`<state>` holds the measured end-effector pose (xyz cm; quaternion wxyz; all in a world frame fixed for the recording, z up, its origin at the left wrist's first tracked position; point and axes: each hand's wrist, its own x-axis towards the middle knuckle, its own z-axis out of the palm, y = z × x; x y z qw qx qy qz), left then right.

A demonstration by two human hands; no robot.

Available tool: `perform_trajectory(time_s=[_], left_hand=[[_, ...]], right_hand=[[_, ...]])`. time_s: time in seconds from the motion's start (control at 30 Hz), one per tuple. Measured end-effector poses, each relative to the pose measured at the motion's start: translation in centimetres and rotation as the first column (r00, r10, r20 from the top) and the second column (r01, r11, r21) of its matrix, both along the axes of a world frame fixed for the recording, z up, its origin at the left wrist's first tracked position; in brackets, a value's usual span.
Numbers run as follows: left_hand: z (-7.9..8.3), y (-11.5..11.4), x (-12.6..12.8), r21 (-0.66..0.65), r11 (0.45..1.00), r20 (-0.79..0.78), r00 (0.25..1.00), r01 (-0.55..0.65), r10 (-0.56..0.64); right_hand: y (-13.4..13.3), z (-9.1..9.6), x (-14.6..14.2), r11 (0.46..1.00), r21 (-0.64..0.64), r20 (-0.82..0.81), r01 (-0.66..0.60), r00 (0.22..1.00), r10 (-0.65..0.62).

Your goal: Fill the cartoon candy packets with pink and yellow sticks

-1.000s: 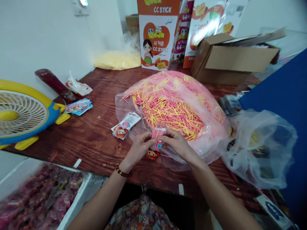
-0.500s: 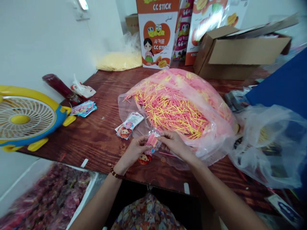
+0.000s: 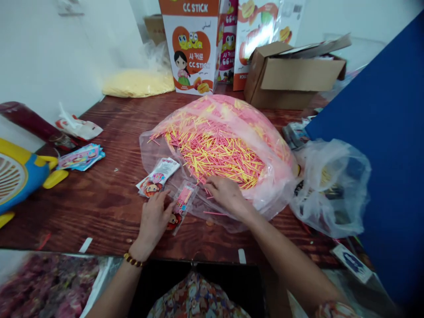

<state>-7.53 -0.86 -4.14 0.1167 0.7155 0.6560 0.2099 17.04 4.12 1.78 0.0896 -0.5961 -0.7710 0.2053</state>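
Note:
A large clear plastic bag lies open on the table, full of thin pink and yellow candy sticks. My right hand is at the bag's near edge, fingers bent together, a pink stick showing at the fingertips. A clear printed packet with sticks inside lies on the bag's spread film, its lower end beside my left thumb. My left hand has its fingers apart, fingertips at the lower end of a small stack of flat packets. A loose pink stick lies below my right hand.
A yellow-and-blue fan, blue packets and a tissue pack stand left. Behind are printed boxes, an open cardboard box and a yellow-filled bag. A plastic bag and blue panel are right.
The packet with sticks, held in both hands before, now lies down. My left hand has moved left to the packet stack, my right hand to the sticks' edge. The view has shifted right.

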Motion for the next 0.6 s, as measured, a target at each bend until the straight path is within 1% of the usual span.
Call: perform_trajectory(time_s=[0.1,0.13,0.2,0.3,0.4,0.5,0.6], left_hand=[[1.2,1.4,-0.8,0.070,0.996,-0.031,0.998,-0.054,0.056],[1.7,2.2,-1.0,0.084,0.993,-0.062,0.994,-0.080,0.086],[2.6,3.9,-1.5,0.078,0.986,-0.131,0.979,-0.145,0.154],[3.3,6.4,-1.9,0.038,0.977,-0.214,0.954,-0.209,0.212],[2.7,8.3,-2.1,-0.002,0.972,-0.300,0.927,-0.234,0.223],[1.8,9.2,-2.1,-0.078,0.967,-0.367,0.909,-0.243,0.199],[1.2,9.5,-2.3,-0.147,0.958,-0.365,0.914,-0.247,0.179]], right_hand=[[0.7,0.8,5.2,0.991,0.074,0.117,0.112,0.986,-0.120],[1.0,0.9,6.8,0.989,0.078,0.170,0.129,0.975,-0.141],[1.4,1.1,9.5,0.991,0.067,0.252,0.115,0.959,-0.128],[1.3,1.2,11.8,0.999,0.025,0.383,-0.032,0.924,0.020],[0.8,1.2,12.4,0.986,-0.036,0.520,-0.161,0.840,0.156],[0.8,0.9,12.4,0.964,-0.015,0.595,-0.266,0.772,0.223],[1.5,0.1,12.5,0.911,0.024,0.625,-0.411,0.718,0.307]])
